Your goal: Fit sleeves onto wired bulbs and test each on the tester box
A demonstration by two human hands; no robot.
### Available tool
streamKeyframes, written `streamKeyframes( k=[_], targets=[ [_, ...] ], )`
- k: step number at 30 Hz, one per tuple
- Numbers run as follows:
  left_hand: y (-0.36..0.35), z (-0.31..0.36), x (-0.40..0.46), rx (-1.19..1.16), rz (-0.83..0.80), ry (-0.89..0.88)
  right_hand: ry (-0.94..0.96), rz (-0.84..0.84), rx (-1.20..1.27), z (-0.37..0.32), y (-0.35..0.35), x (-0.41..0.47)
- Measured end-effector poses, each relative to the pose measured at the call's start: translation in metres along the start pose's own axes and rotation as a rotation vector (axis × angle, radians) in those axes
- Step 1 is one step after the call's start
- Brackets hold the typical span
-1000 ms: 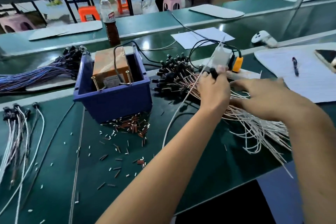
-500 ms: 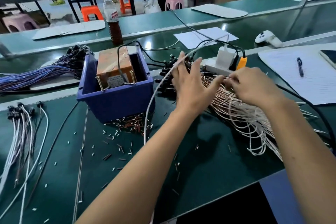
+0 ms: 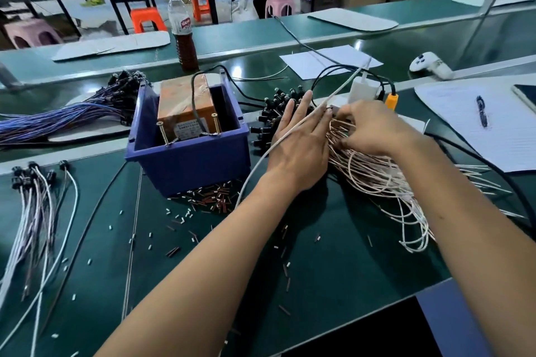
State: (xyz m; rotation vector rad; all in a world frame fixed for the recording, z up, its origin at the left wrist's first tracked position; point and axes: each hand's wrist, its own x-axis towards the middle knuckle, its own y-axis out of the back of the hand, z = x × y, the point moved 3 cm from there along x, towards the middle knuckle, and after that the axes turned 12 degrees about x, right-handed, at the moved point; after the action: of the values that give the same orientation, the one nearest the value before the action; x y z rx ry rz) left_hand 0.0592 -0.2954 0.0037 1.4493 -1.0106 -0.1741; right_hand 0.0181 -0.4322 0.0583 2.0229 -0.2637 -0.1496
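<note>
Colours on our green table (image 3: 333,269)

We see a dark blue bin (image 3: 188,159), an orange-brown box (image 3: 179,104), pinkish-white wires (image 3: 377,177), and black bulbs (image 3: 275,107).

One view only: head cam, wide-angle, worn by the person, looking fwd and down over both forearms at the green tabletop (image 3: 333,264). Close range, hands mid-frame; farther benches and stools run along the top edge. No 2nd view, so no overlap.

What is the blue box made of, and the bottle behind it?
The blue box looks like hard plastic: smooth, matte walls with a moulded rim. The bottle seems to be clear plastic, since brown liquid shows through it; glass can't be ruled out.
</note>
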Motion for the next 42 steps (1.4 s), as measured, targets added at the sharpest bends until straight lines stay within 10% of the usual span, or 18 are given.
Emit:
streamKeyframes(
  k=[14, 25, 32, 42],
  targets=[
    [-0.002, -0.015, 0.004, 0.066, -0.056, 0.101, -0.436, -0.266, -0.163, 0.105, 0.080, -0.062],
    [-0.003, -0.017, 0.003, 0.001, -0.060, 0.105, -0.156, -0.108, -0.400, -0.014, 0.011, -0.048],
    [-0.008, -0.016, 0.001, -0.002, -0.097, 0.110, 0.184, 0.445, -0.073, -0.072, 0.025, -0.082],
    [0.003, -0.014, -0.003, 0.014, -0.159, 0.054, -0.085, 0.195, 0.059, -0.023, -0.055, -0.032]
  ],
)
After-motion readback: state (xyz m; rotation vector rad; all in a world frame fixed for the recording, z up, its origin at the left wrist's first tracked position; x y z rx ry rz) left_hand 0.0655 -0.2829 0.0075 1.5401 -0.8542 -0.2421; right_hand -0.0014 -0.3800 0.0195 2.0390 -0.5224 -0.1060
